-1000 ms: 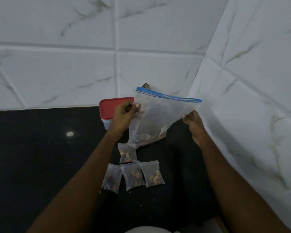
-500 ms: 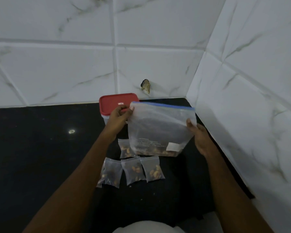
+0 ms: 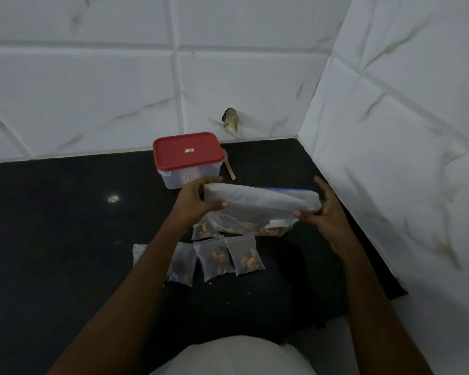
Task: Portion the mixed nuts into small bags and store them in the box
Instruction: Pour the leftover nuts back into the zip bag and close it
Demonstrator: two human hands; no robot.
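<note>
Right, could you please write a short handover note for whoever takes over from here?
Left hand grips the big bag at its left end; right hand grips the right end, top folded over.
Nuts lie in its bottom.
At least four filled small bags lie on the counter in front of it.
Box stands behind, lid on.
Done: those portions. Left: open box, store the small bags.

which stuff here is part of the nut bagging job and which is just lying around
Job:
large zip bag of nuts, gripped by left hand and right hand
small filled bags on the counter
red-lidded box, shut

Lying about:
wooden stick beside the box, untouched
chipped spot on the wall
</note>
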